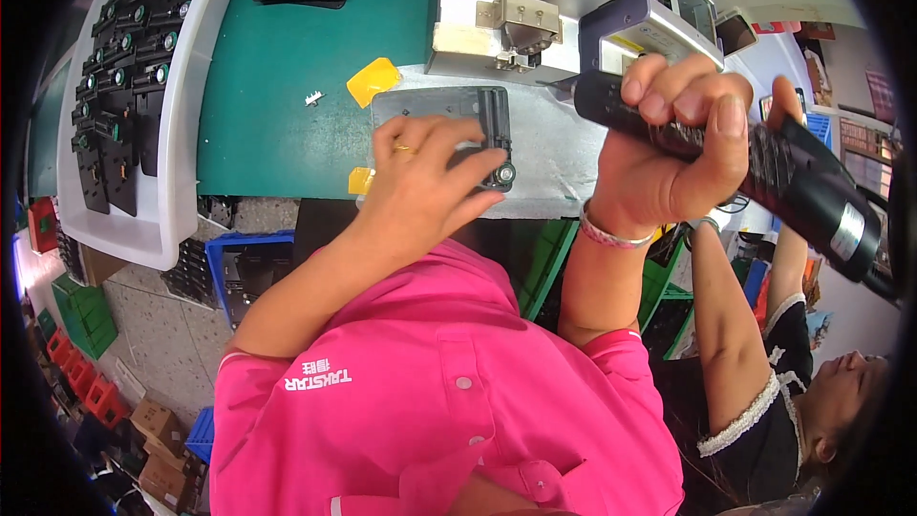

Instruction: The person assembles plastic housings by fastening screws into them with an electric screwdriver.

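On the green bench mat [277,96], near its front edge, a grey metal plate [430,107] lies flat with a black plastic part [495,134] set along its right end; the left hand [425,182] rests on both, fingers curled down and the thumb pressing the black part against the plate beside a round silver fitting at its lower end; a gold ring shows on one finger. To the right, the right hand [673,148] is wrapped fully around a black electric screwdriver [735,162], fingers closed tight about its ribbed barrel, the tool tilted with its thin bit end up and left, just above the plate's right side; a pink band circles that wrist. Behind the plate stands a pale grey machine [535,10] with a metal fixture on its face. Two yellow plastic tabs [373,81] lie by the plate's left edge. At the left, a white tray [177,134] holds rows of black parts. Another person's arm [726,325] rises at the lower right, apart from the hands.
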The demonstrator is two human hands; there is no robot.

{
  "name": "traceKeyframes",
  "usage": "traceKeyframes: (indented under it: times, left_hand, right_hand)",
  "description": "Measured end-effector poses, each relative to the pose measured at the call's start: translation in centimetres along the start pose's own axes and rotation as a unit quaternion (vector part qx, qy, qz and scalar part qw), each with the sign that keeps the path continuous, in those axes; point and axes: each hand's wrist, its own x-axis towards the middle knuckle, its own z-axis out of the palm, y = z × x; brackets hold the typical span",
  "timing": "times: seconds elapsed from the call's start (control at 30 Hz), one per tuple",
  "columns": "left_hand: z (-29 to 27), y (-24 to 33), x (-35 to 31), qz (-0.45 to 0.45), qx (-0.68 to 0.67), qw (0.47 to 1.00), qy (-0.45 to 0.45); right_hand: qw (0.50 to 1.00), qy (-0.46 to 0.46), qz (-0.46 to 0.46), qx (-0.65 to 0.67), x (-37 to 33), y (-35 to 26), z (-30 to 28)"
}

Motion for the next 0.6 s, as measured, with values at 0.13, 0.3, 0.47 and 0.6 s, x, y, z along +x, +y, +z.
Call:
traceKeyframes:
  times: [0.13,0.3,0.47,0.6]
  left_hand:
    - [1.8,0.4,1.2,0.019,0.0,0.999,0.035]
    - [2.8,0.1,1.0,0.024,-0.009,0.999,0.028]
    - [2.7,-0.1,1.1,0.028,-0.027,0.998,0.039]
    - [2.8,-0.2,1.1,0.033,-0.026,0.998,0.042]
  right_hand:
    - [0.996,-0.009,-0.018,-0.082,0.6,1.5,0.8]
    - [0.997,-0.016,-0.02,-0.074,0.9,2.3,1.4]
    - [0.996,-0.019,-0.02,-0.085,1.0,3.2,1.2]
    - [0.997,-0.018,-0.012,-0.079,1.1,3.3,1.3]
